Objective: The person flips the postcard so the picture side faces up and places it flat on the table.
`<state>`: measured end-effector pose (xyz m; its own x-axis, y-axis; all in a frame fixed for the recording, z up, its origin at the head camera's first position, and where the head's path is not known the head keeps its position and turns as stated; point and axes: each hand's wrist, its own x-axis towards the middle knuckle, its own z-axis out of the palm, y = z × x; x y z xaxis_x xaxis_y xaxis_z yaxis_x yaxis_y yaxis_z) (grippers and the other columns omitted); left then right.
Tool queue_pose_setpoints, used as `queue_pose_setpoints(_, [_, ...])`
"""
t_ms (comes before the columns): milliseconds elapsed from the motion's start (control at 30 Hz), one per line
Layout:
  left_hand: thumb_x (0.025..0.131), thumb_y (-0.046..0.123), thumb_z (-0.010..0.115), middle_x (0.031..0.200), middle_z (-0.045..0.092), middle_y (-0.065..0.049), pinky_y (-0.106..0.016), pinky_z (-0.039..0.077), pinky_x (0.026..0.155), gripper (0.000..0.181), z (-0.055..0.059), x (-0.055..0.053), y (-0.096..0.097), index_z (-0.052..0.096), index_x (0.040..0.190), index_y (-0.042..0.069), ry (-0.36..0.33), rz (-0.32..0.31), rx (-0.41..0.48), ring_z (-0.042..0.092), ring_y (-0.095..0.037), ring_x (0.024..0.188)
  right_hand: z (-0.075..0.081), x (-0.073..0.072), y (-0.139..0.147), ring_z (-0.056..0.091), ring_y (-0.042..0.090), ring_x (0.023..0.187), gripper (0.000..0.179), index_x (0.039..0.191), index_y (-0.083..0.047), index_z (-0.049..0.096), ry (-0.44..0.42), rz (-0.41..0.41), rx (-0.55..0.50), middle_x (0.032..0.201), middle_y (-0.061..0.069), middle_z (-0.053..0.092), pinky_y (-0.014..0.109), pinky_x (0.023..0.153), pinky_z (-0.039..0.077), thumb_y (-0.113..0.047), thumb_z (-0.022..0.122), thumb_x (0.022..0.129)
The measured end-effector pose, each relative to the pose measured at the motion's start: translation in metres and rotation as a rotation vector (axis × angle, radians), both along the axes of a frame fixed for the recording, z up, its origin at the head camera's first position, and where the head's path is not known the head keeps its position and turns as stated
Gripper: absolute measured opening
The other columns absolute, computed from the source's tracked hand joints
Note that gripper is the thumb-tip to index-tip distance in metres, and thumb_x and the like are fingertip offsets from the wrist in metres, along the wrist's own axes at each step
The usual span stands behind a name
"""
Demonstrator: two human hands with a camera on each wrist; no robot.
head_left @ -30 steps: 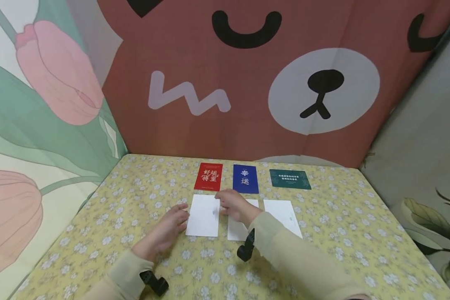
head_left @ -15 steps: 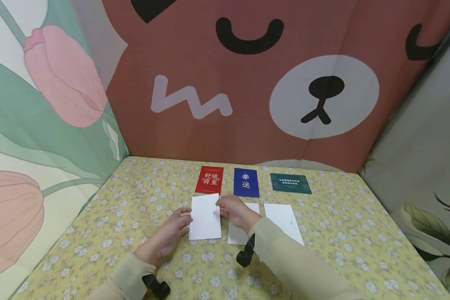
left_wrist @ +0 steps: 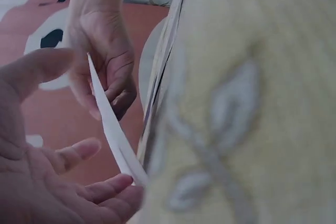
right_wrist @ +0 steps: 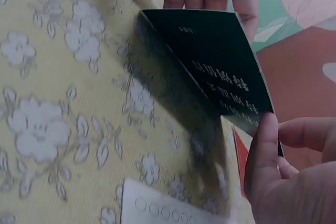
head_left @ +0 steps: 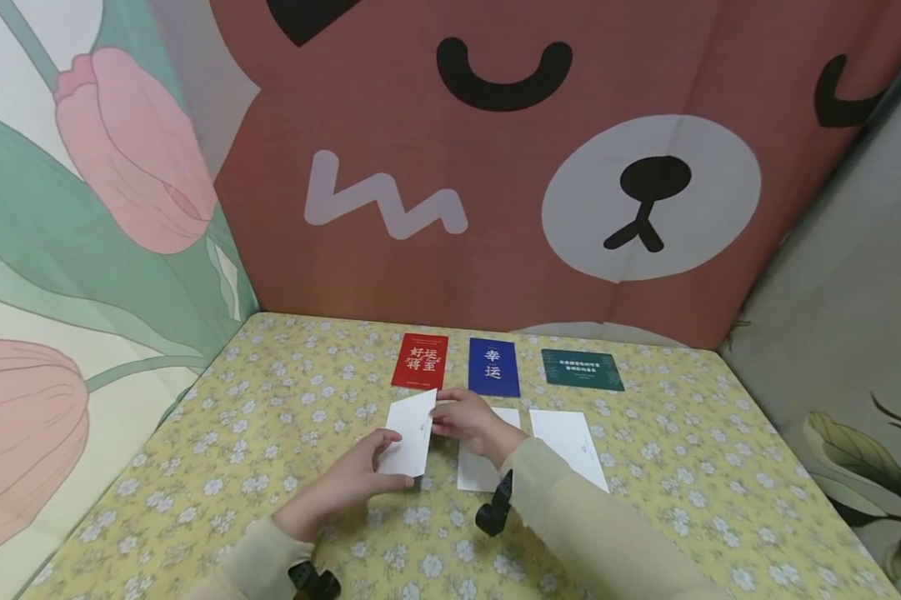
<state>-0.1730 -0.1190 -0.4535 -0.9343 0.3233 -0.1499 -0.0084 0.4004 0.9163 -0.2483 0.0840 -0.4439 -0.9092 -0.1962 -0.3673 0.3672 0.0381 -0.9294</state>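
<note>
A postcard [head_left: 412, 437], white on the back, stands tilted up off the table between the two hands. Its dark green face [right_wrist: 220, 61] with pale Chinese lettering shows in the right wrist view. My right hand [head_left: 476, 423] pinches its right edge, thumb on the green face. At the opposite side is my left hand [head_left: 348, 479], thumb and fingers spread around the lower left of the postcard. In the left wrist view its lower fingertips [left_wrist: 123, 184] meet the end of the postcard, while the thumb stays apart.
Red [head_left: 420, 361], blue [head_left: 493, 367] and green [head_left: 583, 369] cards lie in a back row on the floral tablecloth [head_left: 270, 433]. White cards lie nearer, one [head_left: 480, 475] partly under the right forearm, another [head_left: 568, 442] farther right. A bear-print cloth [head_left: 495, 275] hangs behind the table.
The postcard went from lying flat to being lifted and turned, its right edge raised. The right hand keeps its hold; the left thumb has swung out below the postcard's lower edge.
</note>
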Motion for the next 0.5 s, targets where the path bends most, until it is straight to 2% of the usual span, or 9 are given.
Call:
queue_pose_setpoints(67, [0.085,0.015,0.086,0.138,0.054,-0.028,-0.06,0.045,0.103,0.058,0.002,0.002,0.0,0.056,0.13,-0.006,0.103,-0.028,-0.092,0.051,-0.048,0.129,0.002,0.001,-0.003,0.063,0.014,0.077,0.047,0.144,0.009,0.048,0.002,0.004,-0.024,0.105,0.015,0.066,0.025,0.074,0.057,0.007,0.06,0.098])
queue_pose_setpoints(133, [0.082,0.015,0.088,0.13,0.059,-0.024,-0.057,0.051,0.095,0.054,0.005,0.005,-0.001,0.061,0.124,-0.005,0.18,-0.02,-0.153,0.058,-0.042,0.118,0.005,0.002,-0.005,0.063,0.014,0.077,0.052,0.148,0.007,0.045,0.002,0.002,-0.048,0.104,0.015,0.065,0.024,0.073,0.057,0.007,0.059,0.098])
queue_pose_setpoints(233, [0.081,0.013,0.088,0.123,0.061,-0.02,-0.053,0.055,0.088,0.045,0.009,0.008,-0.003,0.064,0.117,-0.003,0.243,0.024,-0.191,0.061,-0.037,0.109,0.008,0.002,-0.006,0.063,0.013,0.074,0.06,0.153,0.0,0.04,-0.006,-0.02,-0.085,0.099,0.012,0.064,0.023,0.07,0.057,0.006,0.06,0.097])
queue_pose_setpoints(333, [0.083,0.012,0.087,0.125,0.061,-0.019,-0.052,0.055,0.088,0.039,0.013,0.01,-0.007,0.067,0.113,-0.001,0.269,0.066,-0.197,0.061,-0.036,0.11,0.011,0.003,-0.005,0.063,0.013,0.072,0.065,0.156,-0.006,0.036,-0.014,-0.038,-0.144,0.092,0.01,0.061,0.022,0.068,0.056,0.007,0.06,0.097])
queue_pose_setpoints(500, [0.088,0.002,0.079,0.13,0.061,-0.02,-0.051,0.055,0.089,0.025,0.02,0.01,-0.019,0.069,0.111,0.002,0.372,0.106,-0.239,0.061,-0.038,0.116,0.011,0.003,-0.002,0.061,0.011,0.068,0.06,0.154,-0.003,0.038,-0.015,-0.035,-0.21,0.087,0.008,0.058,0.02,0.065,0.054,0.007,0.057,0.099])
